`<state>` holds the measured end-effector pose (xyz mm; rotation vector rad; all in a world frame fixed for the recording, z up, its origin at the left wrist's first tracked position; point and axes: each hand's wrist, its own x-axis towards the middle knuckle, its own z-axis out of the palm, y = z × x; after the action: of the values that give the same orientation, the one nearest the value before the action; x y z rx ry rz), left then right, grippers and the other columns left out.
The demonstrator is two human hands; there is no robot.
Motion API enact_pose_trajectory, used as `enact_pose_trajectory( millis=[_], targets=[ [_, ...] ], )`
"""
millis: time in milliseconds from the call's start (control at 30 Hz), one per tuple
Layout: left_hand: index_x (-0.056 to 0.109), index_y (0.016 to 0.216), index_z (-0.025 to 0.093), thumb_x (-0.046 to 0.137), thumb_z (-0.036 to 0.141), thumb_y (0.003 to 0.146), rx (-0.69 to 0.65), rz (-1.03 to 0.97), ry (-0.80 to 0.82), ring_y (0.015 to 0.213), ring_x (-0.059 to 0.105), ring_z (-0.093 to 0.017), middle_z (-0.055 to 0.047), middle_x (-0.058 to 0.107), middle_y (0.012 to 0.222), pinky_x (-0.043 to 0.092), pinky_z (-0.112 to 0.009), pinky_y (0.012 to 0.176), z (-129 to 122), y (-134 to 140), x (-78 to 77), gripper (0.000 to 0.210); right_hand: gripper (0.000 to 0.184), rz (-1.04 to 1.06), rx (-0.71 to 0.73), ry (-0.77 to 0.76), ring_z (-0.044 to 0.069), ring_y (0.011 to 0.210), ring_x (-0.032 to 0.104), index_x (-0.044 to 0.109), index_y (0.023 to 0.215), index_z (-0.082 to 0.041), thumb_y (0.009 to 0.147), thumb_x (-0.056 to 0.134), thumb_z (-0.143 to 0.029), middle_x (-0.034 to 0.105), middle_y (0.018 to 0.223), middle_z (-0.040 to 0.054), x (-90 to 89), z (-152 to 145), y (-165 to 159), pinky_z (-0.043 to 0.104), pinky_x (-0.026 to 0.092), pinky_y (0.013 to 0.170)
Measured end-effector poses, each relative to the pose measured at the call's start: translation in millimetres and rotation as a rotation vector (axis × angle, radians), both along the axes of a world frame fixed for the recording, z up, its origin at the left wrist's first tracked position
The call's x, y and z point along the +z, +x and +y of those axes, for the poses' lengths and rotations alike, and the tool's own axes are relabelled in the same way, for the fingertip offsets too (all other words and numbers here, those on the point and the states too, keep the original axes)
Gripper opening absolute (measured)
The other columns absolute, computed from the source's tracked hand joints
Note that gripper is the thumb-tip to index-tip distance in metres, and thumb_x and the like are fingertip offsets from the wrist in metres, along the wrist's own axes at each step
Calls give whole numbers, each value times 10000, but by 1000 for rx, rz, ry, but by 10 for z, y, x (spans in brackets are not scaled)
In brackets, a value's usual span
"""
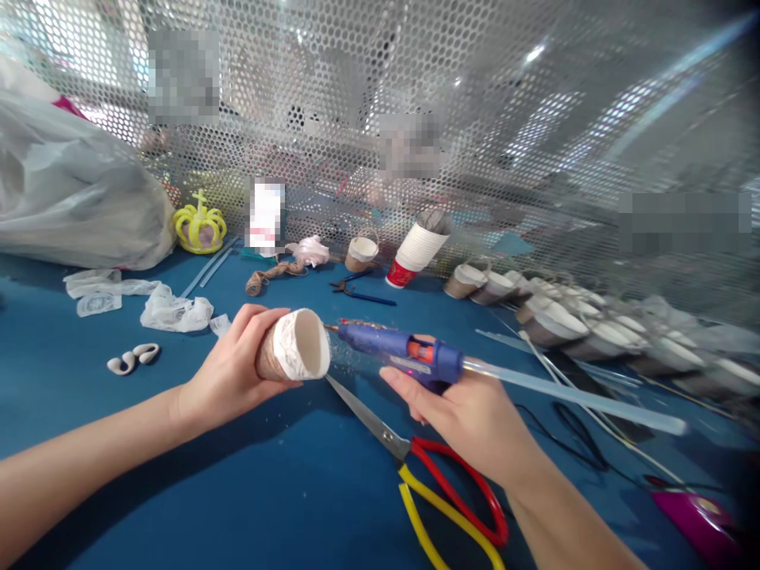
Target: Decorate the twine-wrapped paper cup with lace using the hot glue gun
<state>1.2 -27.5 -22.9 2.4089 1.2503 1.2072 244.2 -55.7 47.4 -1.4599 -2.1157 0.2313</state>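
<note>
My left hand (237,368) is wrapped round a paper cup (285,348) covered in brown material with a white lace band at its rim. The cup is tilted, its open mouth facing right. In my right hand (469,412) is a blue glue gun (385,348), with a long clear glue stick (575,392) running out of its back. The gun's nozzle points left, close to the cup's rim; whether they touch I cannot tell. Beneath the gun lie large scissors (389,435) with one red and one yellow handle.
Decorated cups (552,321) stand in rows on the right. Farther back are stacked paper cups (416,249), pliers (362,294), brown twine (273,275) and a yellow crown (200,226). White lace (175,309) and earbuds (134,359) lie left; a plastic bag (71,182) bulges behind them.
</note>
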Motion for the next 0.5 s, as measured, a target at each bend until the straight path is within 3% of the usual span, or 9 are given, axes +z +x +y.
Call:
enact_pose_trajectory(
  millis=[233, 500],
  targets=[
    [346, 1208, 217, 679, 358, 697, 35, 5, 22, 1003, 530, -250, -87, 462, 1084, 474, -415, 849, 21, -13, 17, 626, 338, -3, 24, 4, 188, 566, 630, 514, 523, -240, 786, 526, -452, 558, 440, -15, -57, 37, 58, 265, 484, 521],
    [345, 1208, 222, 684, 364, 689, 75, 15, 42, 1020, 520, -260, -91, 471, 1097, 467, -440, 863, 39, -26, 27, 636, 274, -2, 26, 8, 204, 570, 626, 557, 568, -254, 791, 563, -411, 535, 428, -15, 20, -19, 1, 283, 463, 496]
  ],
)
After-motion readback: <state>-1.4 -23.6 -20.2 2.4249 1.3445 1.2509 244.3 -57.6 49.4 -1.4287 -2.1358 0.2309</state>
